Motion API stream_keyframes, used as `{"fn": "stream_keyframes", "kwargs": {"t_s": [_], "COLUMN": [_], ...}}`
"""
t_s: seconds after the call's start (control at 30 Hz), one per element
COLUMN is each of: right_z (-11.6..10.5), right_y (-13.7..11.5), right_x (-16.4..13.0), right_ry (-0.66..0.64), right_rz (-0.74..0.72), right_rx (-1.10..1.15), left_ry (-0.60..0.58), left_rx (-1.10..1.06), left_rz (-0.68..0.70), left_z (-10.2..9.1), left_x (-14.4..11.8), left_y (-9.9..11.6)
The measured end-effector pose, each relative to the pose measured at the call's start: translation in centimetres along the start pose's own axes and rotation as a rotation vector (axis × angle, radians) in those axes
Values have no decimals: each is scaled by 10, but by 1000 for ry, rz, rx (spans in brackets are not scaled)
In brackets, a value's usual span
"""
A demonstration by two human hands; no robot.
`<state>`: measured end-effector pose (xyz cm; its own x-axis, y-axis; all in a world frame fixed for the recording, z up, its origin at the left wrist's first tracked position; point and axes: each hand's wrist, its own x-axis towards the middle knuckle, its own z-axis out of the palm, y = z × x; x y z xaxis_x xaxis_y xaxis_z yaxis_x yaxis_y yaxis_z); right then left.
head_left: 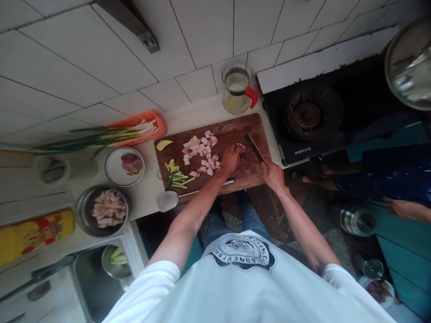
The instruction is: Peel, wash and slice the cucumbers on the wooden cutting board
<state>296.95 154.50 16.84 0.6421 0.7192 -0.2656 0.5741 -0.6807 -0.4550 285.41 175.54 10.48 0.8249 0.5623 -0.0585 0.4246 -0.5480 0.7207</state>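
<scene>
While right hand (273, 176) clenches knife (256, 150), left hand (230, 158) fingers grasp meat piece (241, 147): likely soft, slippery; best held at end away from blade

"What is the right hand (274, 176) doing?"
"Gripping a knife (256, 150), blade over the cutting board (232, 127)."
"And the left hand (230, 159)?"
"Its fingertips hold a small piece of meat (241, 147) beside diced meat (204, 150)."
"What else lies there?"
"Cut green onion (179, 180) and yellow slices (173, 166) on the board, with a spatula (168, 201) along its near edge."
</scene>
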Motion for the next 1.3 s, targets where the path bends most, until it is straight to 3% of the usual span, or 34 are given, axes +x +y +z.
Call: {"fn": "stream_keyframes", "kwargs": {"t_s": [0.1,0.2,0.3,0.37,0.43,0.6,0.8,0.93,1.07,1.3], "right_z": [3,6,8,8,9,9,3,-8,-13,17], "right_y": [13,24,32,35,33,10,-27,-35,-37,-59], "right_x": [-11,-24,-34,-38,-41,-35,-5,6,5,31], "right_ry": [39,75,109,109,88,11,-156,-249,-251,-284], "right_rz": [35,59,67,61,49,-13,-43,-65,-84,-34], "right_rx": [81,152,193,199,186,92,-126,-249,-343,-296], "left_ry": [116,222,181,150,146,136,48,46,18,-6], "left_rx": [-214,-571,-809,-751,-539,-78,14,-27,-21,24], "left_rz": [-130,-412,-622,-657,-614,-333,-39,-51,-50,-23], "left_z": [-4,-4,-5,-9,-15,-22,-11,-5,-2,-6], "left_x": [10,16,13,7,-3,-20,-15,-14,-14,-10], "left_y": [3,10,13,12,9,10,8,-1,-7,-10]}}
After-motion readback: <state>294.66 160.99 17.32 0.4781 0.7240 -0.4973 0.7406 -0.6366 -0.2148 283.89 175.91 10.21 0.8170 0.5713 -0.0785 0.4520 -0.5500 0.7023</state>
